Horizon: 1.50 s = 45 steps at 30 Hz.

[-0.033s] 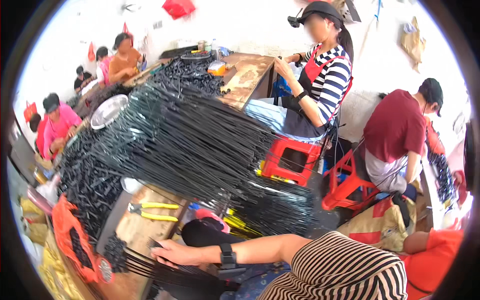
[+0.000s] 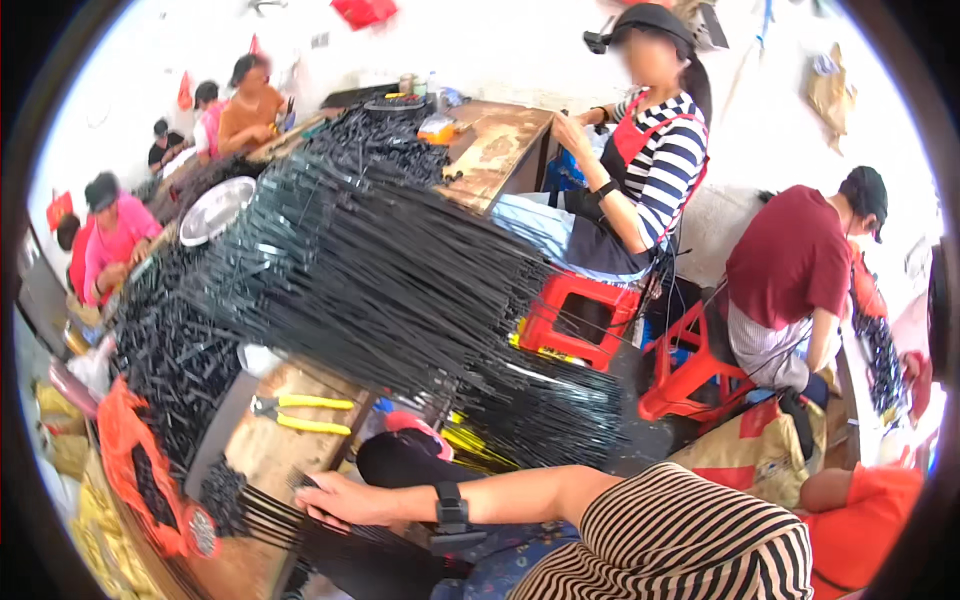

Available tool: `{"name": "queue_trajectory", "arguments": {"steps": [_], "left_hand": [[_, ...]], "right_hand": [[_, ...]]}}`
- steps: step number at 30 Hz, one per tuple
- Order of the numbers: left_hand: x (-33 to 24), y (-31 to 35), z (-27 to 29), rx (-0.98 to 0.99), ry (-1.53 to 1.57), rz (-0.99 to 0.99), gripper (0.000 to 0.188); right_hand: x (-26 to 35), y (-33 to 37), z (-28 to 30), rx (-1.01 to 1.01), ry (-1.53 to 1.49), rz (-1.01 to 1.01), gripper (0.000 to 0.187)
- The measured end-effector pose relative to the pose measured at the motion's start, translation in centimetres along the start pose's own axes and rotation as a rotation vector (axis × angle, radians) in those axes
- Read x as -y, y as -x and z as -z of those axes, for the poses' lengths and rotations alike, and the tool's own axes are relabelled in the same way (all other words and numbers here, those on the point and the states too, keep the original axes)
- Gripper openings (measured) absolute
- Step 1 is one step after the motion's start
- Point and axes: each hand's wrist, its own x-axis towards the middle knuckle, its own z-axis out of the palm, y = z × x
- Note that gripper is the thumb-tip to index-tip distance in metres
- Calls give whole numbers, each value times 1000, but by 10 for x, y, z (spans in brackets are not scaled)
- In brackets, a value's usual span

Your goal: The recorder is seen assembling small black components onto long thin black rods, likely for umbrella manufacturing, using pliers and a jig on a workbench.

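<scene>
My right hand point(image 2: 345, 500), with a black watch-like device point(image 2: 452, 508) on its wrist, reaches across from the lower right. Its fingers close on a bundle of long, thin black strips point(image 2: 272, 515). The strips fan out to the left over the wooden bench, ending at a cluster of small black pieces point(image 2: 224, 495); the rest of the bundle blurs below the hand. My left hand does not show. Yellow-handled pliers point(image 2: 312, 412) lie on the bench just beyond the right hand.
A large heap of long black strips point(image 2: 390, 270) covers the middle bench, beside a pile of short black pieces point(image 2: 170, 360). A metal bowl point(image 2: 216, 212), an orange bag point(image 2: 125, 430) and red stools point(image 2: 580, 320) stand around. Several co-workers sit nearby, one in black-and-white stripes point(image 2: 665, 160).
The whole view has shifted slightly. My right hand stays at nearly the same place over the bench, still on the strips, whose lower part is now more blurred.
</scene>
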Motion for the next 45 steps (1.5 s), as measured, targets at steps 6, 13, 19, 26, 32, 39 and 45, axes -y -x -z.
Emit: {"name": "queue_trajectory", "arguments": {"steps": [6, 13, 19, 26, 32, 39, 45], "left_hand": [[-5, 23, 26, -79, -5, -9, 45], [-10, 31, 20, -201, -17, -106, 46], [-6, 42, 14, -329, 37, -226, 47], [2, 13, -14, -395, 241, -537, 49], [-4, 10, -12, -76, 290, -436, 50], [-10, 4, -26, -18, 271, -491, 51], [-15, 16, -12, -13, 254, -551, 53]], "right_hand": [[12, 3, -12, -3, 16, -83, 23], [19, 8, 1, -13, 1, -132, 24], [21, 9, -12, 7, 44, -92, 27], [16, 18, -20, -27, -135, -222, 21], [-5, 17, -25, -110, 13, -104, 21], [18, 3, 1, -18, -23, -144, 22], [16, 8, -11, 24, 5, -118, 23]]}}
